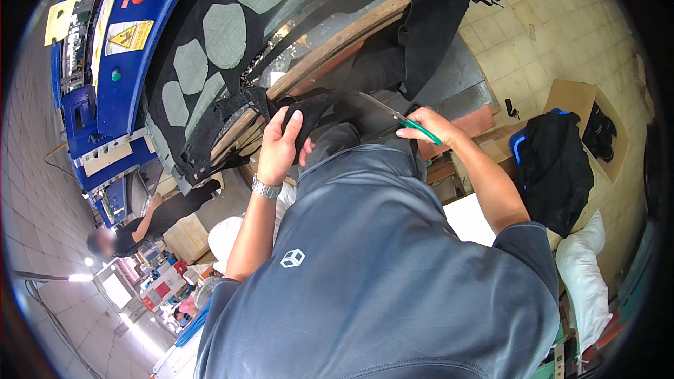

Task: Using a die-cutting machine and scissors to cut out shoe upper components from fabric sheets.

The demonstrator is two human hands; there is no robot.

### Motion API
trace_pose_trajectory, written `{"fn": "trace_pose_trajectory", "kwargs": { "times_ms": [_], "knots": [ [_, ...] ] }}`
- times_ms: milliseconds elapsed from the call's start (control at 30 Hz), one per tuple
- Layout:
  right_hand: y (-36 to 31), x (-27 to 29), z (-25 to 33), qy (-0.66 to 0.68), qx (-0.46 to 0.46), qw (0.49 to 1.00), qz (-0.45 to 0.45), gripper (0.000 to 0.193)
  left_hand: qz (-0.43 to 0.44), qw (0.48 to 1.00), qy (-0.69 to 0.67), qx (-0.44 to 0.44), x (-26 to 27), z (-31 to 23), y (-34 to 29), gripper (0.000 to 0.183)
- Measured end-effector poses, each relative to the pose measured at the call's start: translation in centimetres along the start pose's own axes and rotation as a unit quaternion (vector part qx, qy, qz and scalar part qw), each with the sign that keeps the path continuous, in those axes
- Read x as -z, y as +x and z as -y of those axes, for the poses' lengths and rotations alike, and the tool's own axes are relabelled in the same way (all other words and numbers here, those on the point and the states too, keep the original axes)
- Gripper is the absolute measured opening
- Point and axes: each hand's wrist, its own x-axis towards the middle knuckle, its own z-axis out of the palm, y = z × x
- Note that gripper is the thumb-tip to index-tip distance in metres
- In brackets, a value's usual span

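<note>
My left hand (pixel 279 149), with a metal watch at its wrist, is closed on a bunched edge of black fabric (pixel 312 109). The thumb lies on top of the cloth. In my right hand (pixel 441 126) is a pair of green-handled scissors (pixel 418 128), the blades pointing left toward the fabric, apart from the part I hold. Whether the blades are spread is hard to make out. More of the black cloth lies over the work table, with several grey-green rounded shapes (pixel 225 36) showing on it.
A wooden bar (pixel 344 38) runs along the table's near edge. Behind stands a blue machine (pixel 158 0) with a red button and warning label. To the right are a cardboard box (pixel 569 102), a dark heap of cloth (pixel 554 172) and a white sack (pixel 584 277). Another person (pixel 133 231) is at far left.
</note>
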Motion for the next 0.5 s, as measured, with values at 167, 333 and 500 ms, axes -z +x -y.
{"fn": "trace_pose_trajectory", "kwargs": {
  "times_ms": [167,333,500],
  "knots": [
    [-3.5,0.4,-1.7,0.038,-0.124,0.99,0.058,0.063,0.003,1.0,-0.001,-0.021,-0.2,-0.6,0.2,0.03],
    [-3.8,-0.1,-3.6,-0.011,-0.27,0.96,0.069,0.129,0.012,0.999,-0.014,-0.031,0.3,-0.2,0.7,0.03],
    [1.9,-4.0,-7.3,0.026,-0.286,0.958,0.012,0.138,0.013,0.999,-0.023,-0.029,-0.6,-1.3,0.7,0.031]
  ]
}}
